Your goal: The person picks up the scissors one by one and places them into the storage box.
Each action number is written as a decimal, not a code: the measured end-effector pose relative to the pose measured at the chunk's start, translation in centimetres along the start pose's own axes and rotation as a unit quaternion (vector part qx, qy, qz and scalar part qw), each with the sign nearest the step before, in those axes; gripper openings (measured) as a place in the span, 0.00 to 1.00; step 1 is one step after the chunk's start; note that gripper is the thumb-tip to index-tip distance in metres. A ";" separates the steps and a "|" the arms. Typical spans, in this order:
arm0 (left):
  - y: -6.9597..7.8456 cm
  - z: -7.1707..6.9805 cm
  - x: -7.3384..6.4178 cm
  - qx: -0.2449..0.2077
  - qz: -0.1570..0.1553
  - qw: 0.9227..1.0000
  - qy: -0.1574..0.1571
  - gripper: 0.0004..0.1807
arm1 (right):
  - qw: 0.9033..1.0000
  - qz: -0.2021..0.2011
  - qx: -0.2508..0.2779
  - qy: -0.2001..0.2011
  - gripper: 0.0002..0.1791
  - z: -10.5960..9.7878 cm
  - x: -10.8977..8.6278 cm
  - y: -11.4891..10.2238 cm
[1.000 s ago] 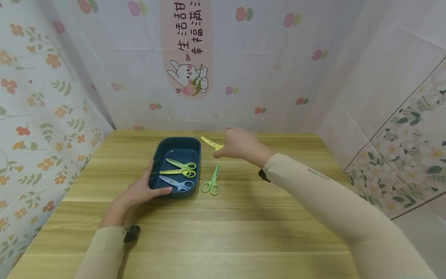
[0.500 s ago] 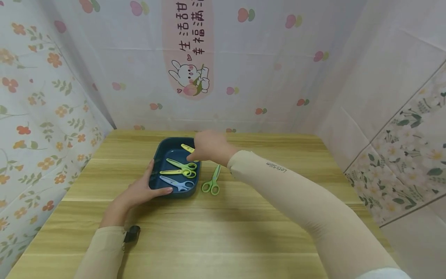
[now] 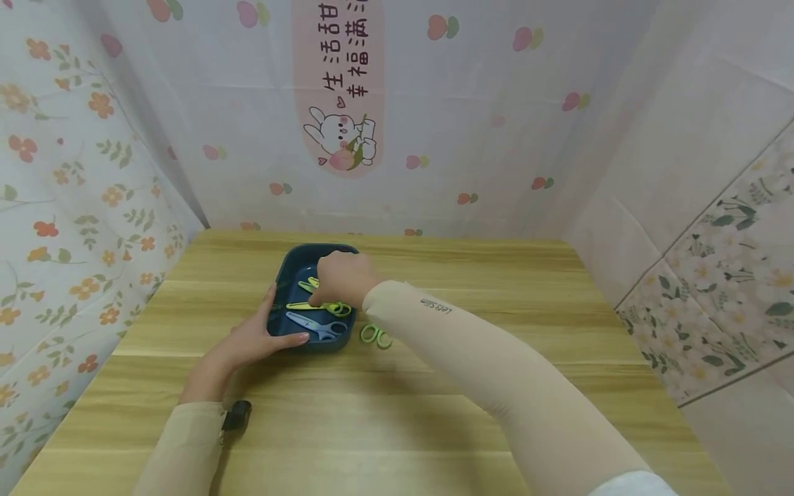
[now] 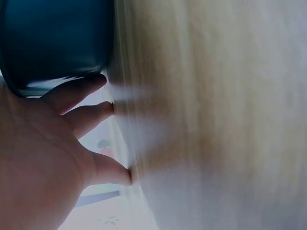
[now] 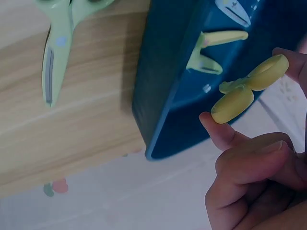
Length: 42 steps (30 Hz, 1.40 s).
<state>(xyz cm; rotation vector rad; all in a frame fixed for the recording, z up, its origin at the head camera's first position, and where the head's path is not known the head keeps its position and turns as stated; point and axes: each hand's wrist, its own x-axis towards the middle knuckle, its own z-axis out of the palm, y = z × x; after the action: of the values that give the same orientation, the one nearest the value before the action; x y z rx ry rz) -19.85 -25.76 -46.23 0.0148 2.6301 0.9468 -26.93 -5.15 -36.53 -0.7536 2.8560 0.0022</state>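
At the left of the table stands a dark blue bin (image 3: pixel 329 346). My left hand (image 3: pixel 245 337) spans its near left corner, thumb over the front rim. The left wrist view shows that hand's fingers (image 4: pixel 98 167) extended and spread beside the bin. My right hand (image 3: pixel 344 281) is over the bin, pinching yellow scissors (image 5: pixel 232 104) by the handle loops. Beneath it lie blue scissors (image 3: pixel 313 324), yellow-bladed scissors (image 3: pixel 302 306) and partly covered green scissors (image 3: pixel 304 285). Another green pair (image 5: pixel 57 52) rests on the table right of the bin, its blades hidden by my right arm in the head view.
The wood-grain table (image 3: pixel 347 427) runs back to a printed curtain (image 3: pixel 496 138). A flowered cloth (image 3: pixel 93 207) hangs at the left, and a pale panel with flowers (image 3: pixel 732 262) stands at the right. Each forearm wears a beige sleeve.
My right hand has carried the yellow scissors leftward from beside the bin to over its inside, and lower. My left hand stays at the corner. The right sleeve now covers part of the table's green scissors.
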 end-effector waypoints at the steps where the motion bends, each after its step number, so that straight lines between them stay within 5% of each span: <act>1: 0.0 0.0 0.0 0.001 0.001 1.000 0.000 0.75 | 1.000 0.002 -0.001 -0.001 0.21 0.2 0.0 -0.1; 16: 0.1 0.1 -0.2 0.007 -0.006 1.000 -0.004 0.75 | 1.000 0.008 -0.019 -0.021 0.20 1.3 0.2 -1.7; 25: 0.2 0.0 -0.1 0.012 0.008 1.000 0.007 0.75 | 0.999 0.017 -0.040 0.000 0.25 1.9 0.7 -2.2; 32: 0.2 0.1 0.2 0.014 0.007 1.000 0.014 0.76 | 0.999 0.018 -0.030 0.004 0.17 1.9 1.1 -1.4; 42: 0.1 0.1 0.2 0.016 0.004 1.000 0.012 0.77 | 0.999 0.021 -0.027 -0.009 0.18 1.5 0.6 0.1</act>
<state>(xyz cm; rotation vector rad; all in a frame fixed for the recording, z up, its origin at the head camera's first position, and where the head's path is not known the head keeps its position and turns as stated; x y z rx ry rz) -20.03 -25.61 -46.36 0.0208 2.6695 0.9114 -27.22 -5.29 -38.14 -0.6985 2.8648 0.0917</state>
